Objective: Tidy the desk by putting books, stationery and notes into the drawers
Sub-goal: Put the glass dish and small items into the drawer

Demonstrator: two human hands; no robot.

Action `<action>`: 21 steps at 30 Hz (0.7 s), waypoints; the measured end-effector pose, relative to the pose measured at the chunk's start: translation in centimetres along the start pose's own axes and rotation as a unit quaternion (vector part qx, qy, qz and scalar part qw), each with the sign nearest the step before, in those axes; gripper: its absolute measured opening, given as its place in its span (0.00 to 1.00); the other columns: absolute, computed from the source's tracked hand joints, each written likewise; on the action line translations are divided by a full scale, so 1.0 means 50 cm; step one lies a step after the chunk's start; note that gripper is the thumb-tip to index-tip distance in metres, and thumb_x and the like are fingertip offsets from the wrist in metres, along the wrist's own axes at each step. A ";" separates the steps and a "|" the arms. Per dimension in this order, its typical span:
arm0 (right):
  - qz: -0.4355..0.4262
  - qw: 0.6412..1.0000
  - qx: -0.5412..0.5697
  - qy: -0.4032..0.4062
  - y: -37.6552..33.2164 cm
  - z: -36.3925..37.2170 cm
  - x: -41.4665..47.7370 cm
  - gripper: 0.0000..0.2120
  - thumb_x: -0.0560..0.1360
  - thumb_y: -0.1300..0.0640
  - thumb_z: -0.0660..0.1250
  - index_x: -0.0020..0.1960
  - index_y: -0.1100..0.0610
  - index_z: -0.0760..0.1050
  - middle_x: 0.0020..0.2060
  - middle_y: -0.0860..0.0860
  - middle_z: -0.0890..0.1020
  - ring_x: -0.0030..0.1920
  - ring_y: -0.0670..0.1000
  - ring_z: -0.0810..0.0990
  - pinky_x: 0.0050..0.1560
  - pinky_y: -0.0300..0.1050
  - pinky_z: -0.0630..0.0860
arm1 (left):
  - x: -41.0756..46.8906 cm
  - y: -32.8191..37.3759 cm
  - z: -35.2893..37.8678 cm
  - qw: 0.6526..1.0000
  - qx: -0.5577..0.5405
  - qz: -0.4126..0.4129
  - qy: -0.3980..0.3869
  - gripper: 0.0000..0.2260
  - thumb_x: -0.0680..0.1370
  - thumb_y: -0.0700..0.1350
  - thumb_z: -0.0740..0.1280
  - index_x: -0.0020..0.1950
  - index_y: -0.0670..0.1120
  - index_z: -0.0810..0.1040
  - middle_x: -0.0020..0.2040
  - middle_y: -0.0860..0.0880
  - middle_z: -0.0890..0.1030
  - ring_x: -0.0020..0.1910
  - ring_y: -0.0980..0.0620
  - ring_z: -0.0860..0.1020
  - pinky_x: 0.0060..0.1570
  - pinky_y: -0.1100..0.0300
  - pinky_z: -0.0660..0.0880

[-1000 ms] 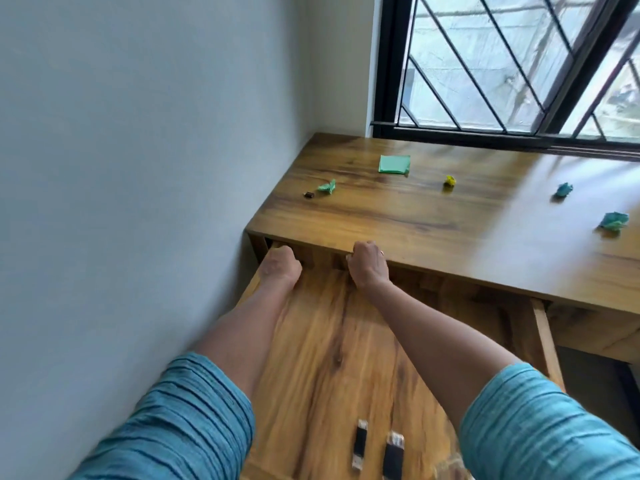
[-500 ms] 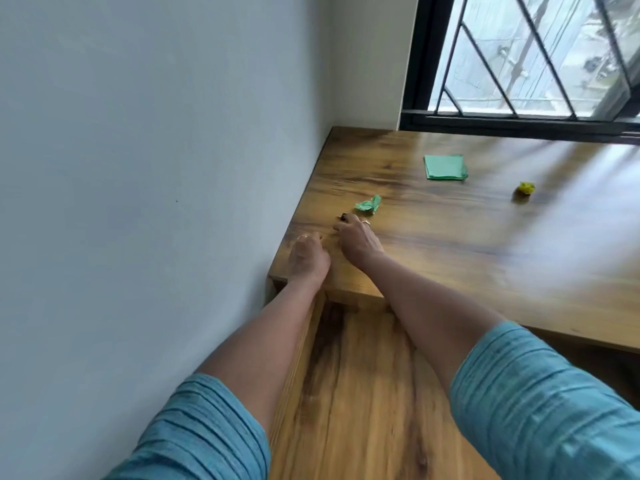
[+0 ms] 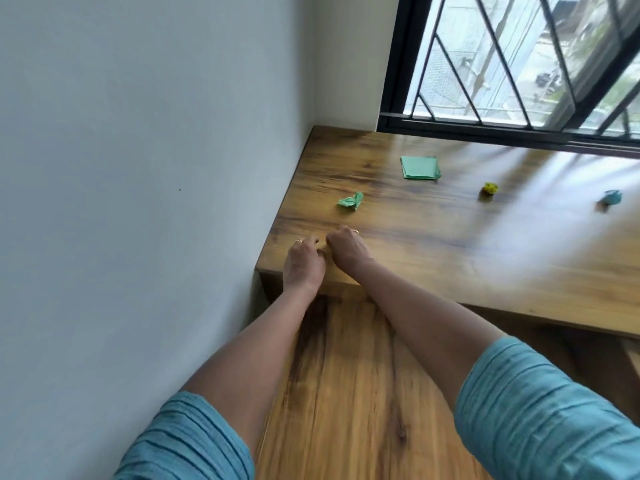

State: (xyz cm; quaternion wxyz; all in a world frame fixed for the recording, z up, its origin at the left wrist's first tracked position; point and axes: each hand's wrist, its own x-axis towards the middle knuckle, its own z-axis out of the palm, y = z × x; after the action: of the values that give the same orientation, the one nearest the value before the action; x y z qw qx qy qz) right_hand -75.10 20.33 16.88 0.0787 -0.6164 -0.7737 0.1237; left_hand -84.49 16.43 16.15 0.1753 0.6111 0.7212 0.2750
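My left hand [image 3: 303, 263] and my right hand [image 3: 346, 249] rest on the near left corner of the wooden desk [image 3: 450, 268]. Their curled fingertips meet between them. The small dark object that lay by the crumpled green note [image 3: 351, 202] is gone from its spot; my right fingers hide what they pinch. A flat pad of green notes [image 3: 419, 167] lies farther back. A crumpled yellow note [image 3: 490, 188] and a crumpled teal note [image 3: 612, 196] lie to the right. The open drawer [image 3: 346, 393] extends below my forearms.
A grey wall [image 3: 138, 202] runs close along the desk's left side. A barred window [image 3: 519, 64] stands behind the desk. Both my sleeves are teal.
Both hands rose from the back of the open drawer onto the desk corner. My right hand reached the small dark object, which no longer shows. The view turned left and up.
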 end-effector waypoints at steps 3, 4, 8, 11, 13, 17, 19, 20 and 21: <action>0.011 1.000 0.015 -0.010 0.015 0.001 -0.088 0.14 0.79 0.65 0.57 0.61 0.61 0.77 0.57 0.62 0.75 0.59 0.63 0.75 0.58 0.50 0.74 | -0.073 0.021 0.006 1.000 -0.024 -0.018 -0.009 0.17 0.80 0.41 0.62 0.68 0.43 0.73 0.63 0.43 0.78 0.63 0.46 0.76 0.62 0.54 0.75; 0.011 1.000 0.024 -0.014 0.018 0.001 -0.117 0.15 0.79 0.64 0.57 0.63 0.60 0.76 0.57 0.62 0.75 0.60 0.63 0.75 0.58 0.51 0.73 | -0.097 0.027 0.008 0.999 -0.032 -0.027 -0.006 0.16 0.80 0.41 0.61 0.68 0.43 0.73 0.62 0.43 0.78 0.62 0.46 0.76 0.62 0.54 0.74; 0.015 0.998 0.064 -0.001 0.035 0.014 -0.272 0.14 0.78 0.61 0.58 0.60 0.60 0.75 0.53 0.63 0.75 0.55 0.65 0.77 0.56 0.54 0.75 | -0.229 0.038 0.028 0.999 -0.029 -0.036 -0.024 0.14 0.81 0.43 0.60 0.65 0.44 0.75 0.60 0.43 0.79 0.60 0.46 0.77 0.59 0.56 0.74; 0.049 0.994 0.101 -0.005 0.053 0.044 -0.404 0.09 0.76 0.59 0.63 0.54 0.62 0.77 0.50 0.61 0.76 0.53 0.62 0.77 0.50 0.48 0.73 | -0.330 0.029 0.046 0.996 -0.017 -0.054 -0.067 0.15 0.80 0.43 0.61 0.67 0.44 0.74 0.62 0.44 0.78 0.61 0.47 0.76 0.59 0.55 0.75; 0.052 0.993 0.103 -0.036 0.069 0.075 -0.502 0.12 0.75 0.57 0.68 0.56 0.60 0.78 0.53 0.59 0.77 0.54 0.58 0.78 0.53 0.47 0.74 | -0.403 0.021 0.056 0.993 0.003 -0.072 -0.093 0.16 0.80 0.43 0.61 0.66 0.44 0.75 0.62 0.44 0.78 0.61 0.46 0.77 0.59 0.56 0.75; 0.027 0.988 0.118 -0.097 0.087 0.138 -0.658 0.12 0.74 0.54 0.69 0.56 0.58 0.79 0.51 0.54 0.81 0.49 0.49 0.81 0.52 0.44 0.80 | -0.531 0.003 0.069 0.985 0.009 -0.112 -0.134 0.13 0.80 0.42 0.62 0.63 0.43 0.77 0.56 0.45 0.80 0.47 0.51 0.78 0.45 0.61 0.77; 0.020 0.986 0.115 -0.119 0.091 0.157 -0.708 0.10 0.75 0.55 0.68 0.54 0.58 0.79 0.49 0.53 0.82 0.47 0.48 0.82 0.50 0.44 0.81 | -0.581 -0.007 0.072 0.981 0.023 -0.120 -0.149 0.12 0.80 0.41 0.60 0.62 0.43 0.77 0.54 0.45 0.81 0.42 0.53 0.75 0.39 0.63 0.73; 0.019 0.985 0.115 -0.125 0.092 0.163 -0.729 0.10 0.75 0.55 0.68 0.54 0.58 0.79 0.49 0.53 0.82 0.47 0.48 0.82 0.50 0.42 0.81 | -0.604 -0.012 0.072 0.980 0.032 -0.122 -0.155 0.12 0.81 0.41 0.60 0.62 0.43 0.77 0.54 0.45 0.81 0.42 0.53 0.75 0.39 0.63 0.72; 0.020 0.984 0.119 -0.129 0.095 0.170 -0.746 0.10 0.75 0.55 0.67 0.55 0.57 0.79 0.50 0.52 0.82 0.47 0.47 0.82 0.50 0.40 0.80 | -0.624 -0.015 0.071 0.979 0.039 -0.123 -0.160 0.13 0.81 0.41 0.60 0.63 0.43 0.77 0.55 0.45 0.81 0.43 0.53 0.76 0.40 0.63 0.72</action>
State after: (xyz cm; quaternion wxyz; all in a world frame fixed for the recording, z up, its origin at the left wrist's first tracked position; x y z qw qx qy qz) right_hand -64.50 -15.79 8.52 0.0485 -0.5971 -0.7446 0.2945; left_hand -77.03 -13.49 10.31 0.2970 0.5600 0.7638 0.1218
